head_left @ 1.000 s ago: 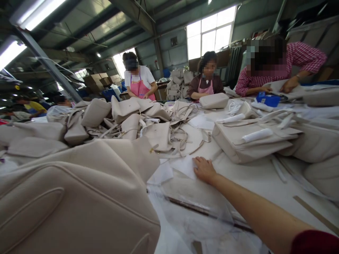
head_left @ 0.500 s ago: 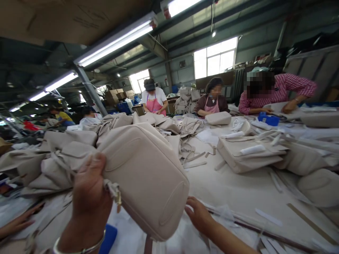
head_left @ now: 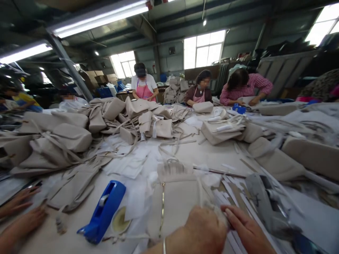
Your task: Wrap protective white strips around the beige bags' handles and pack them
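A beige bag (head_left: 177, 199) with a thin gold zip line lies flat on the table right in front of me. My left hand (head_left: 205, 229), a bracelet on its wrist, is closed in a fist over the bag's near right edge. My right hand (head_left: 245, 229) sits just right of it, fingers stretched out towards the left hand and touching the bag's corner and the white paper strips (head_left: 230, 192) there. What lies under the left fingers is hidden.
A blue tape dispenser (head_left: 103, 211) lies left of the bag. Another person's two hands (head_left: 18, 211) rest at the lower left. Piles of beige bags (head_left: 66, 137) and straps cover the table. A grey tool (head_left: 265, 203) lies at the right. Several workers stand at the far side.
The beige bag, held up in my left hand half a second ago, now lies flat on the table. Both hands have come together at its near edge. My view has tipped down.
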`<state>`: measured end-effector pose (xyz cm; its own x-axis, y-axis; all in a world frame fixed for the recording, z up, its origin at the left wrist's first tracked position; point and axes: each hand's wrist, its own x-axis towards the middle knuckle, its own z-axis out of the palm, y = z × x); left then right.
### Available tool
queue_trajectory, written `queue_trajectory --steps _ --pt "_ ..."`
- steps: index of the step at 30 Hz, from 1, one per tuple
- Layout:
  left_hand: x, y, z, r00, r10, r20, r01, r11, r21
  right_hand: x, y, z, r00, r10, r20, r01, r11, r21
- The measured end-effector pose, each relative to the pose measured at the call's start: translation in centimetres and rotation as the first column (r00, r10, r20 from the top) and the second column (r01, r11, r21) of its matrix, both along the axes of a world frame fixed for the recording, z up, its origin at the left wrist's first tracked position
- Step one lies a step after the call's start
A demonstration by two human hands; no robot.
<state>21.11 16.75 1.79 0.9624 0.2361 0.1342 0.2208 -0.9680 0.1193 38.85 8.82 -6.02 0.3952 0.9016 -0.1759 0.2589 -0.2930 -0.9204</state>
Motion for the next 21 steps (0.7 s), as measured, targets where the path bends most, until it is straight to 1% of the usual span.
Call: queue_trajectory --steps 1,2,3,4,5,6,7,8,9,10,11,13,14,15,16,17,18,20,21 --pt "-0.1 -1.5 -1.9 0.999 -0.032 -0.010 0.032 0.999 -0.042 -0.5 -1.0 -0.7 0.998 0.020 0.054 -0.018 0.999 -0.032" --pt "-0.7 -2.8 -3.2 0.997 -0.074 -0.003 0.074 0.994 -0.084 -1.0 -2.0 -1.5 0.994 0.042 0.104 -0.036 0.998 -0.061" --pt "-1.5 -3.8 -3.9 0.993 -0.117 0.029 0.119 0.985 -0.125 -1.5 -2.9 -2.4 0.987 0.063 0.148 -0.051 0.995 -0.083" --pt "-2.8 -4.4 -4.1 0.988 -0.133 0.079 0.145 0.975 -0.168 -1.9 -3.7 -3.3 0.980 0.081 0.181 -0.063 0.993 -0.100" --pt "-4.3 -4.8 -3.9 0.984 -0.107 0.141 0.136 0.968 -0.212 -2.3 -4.5 -4.1 0.974 0.094 0.205 -0.072 0.991 -0.111" --pt "-6.1 -5.0 -3.5 0.978 -0.030 0.206 0.083 0.963 -0.255 -2.7 -5.2 -4.9 0.971 0.095 0.219 -0.070 0.991 -0.118" --pt "-8.1 -5.0 -3.1 0.960 0.099 0.260 -0.017 0.954 -0.300 -3.1 -5.9 -5.6 0.970 0.085 0.228 -0.057 0.990 -0.126" --pt "-10.2 -5.0 -2.9 0.919 0.253 0.303 -0.146 0.931 -0.334 -3.5 -6.6 -6.3 0.969 0.075 0.236 -0.043 0.990 -0.136" --pt "-12.4 -5.1 -2.9 0.855 0.393 0.339 -0.275 0.897 -0.347 -3.9 -7.1 -6.8 0.967 0.074 0.245 -0.039 0.989 -0.142" --pt "-14.5 -5.2 -3.3 0.783 0.500 0.369 -0.381 0.855 -0.351 -4.2 -7.7 -7.3 0.962 0.076 0.262 -0.041 0.990 -0.137" --pt "-16.5 -5.4 -3.9 0.715 0.584 0.385 -0.466 0.808 -0.360 -4.5 -8.1 -7.7 0.956 0.083 0.283 -0.050 0.991 -0.122" --pt "-19.8 -6.6 -5.7 0.613 0.702 0.363 -0.575 0.711 -0.404 -5.1 -8.9 -8.1 0.938 0.087 0.335 -0.070 0.996 -0.063" --pt "-21.1 -7.5 -6.7 0.586 0.737 0.336 -0.602 0.674 -0.428 -5.4 -9.3 -8.2 0.929 0.073 0.362 -0.068 0.997 -0.027" --pt "-22.0 -8.6 -7.6 0.578 0.753 0.315 -0.612 0.655 -0.443 -5.7 -9.7 -8.1 0.921 0.047 0.388 -0.056 0.998 0.013" --pt "-22.5 -9.8 -8.5 0.587 0.749 0.308 -0.607 0.658 -0.445 -6.0 -10.3 -7.8 0.910 0.019 0.415 -0.045 0.997 0.054" --pt "-22.8 -11.1 -9.2 0.612 0.726 0.314 -0.587 0.683 -0.433 -6.4 -11.0 -7.5 0.896 -0.006 0.444 -0.040 0.995 0.095" --pt "-22.8 -12.3 -9.8 0.645 0.689 0.331 -0.557 0.720 -0.414 -6.8 -11.9 -7.1 0.880 -0.027 0.474 -0.040 0.990 0.131" --pt "-22.1 -14.7 -10.6 0.705 0.613 0.358 -0.488 0.785 -0.383 -7.7 -14.1 -6.6 0.842 -0.033 0.539 -0.071 0.983 0.170" --pt "-21.5 -15.7 -10.8 0.732 0.583 0.353 -0.456 0.804 -0.382 -8.3 -15.3 -6.6 0.822 -0.021 0.570 -0.091 0.982 0.167"
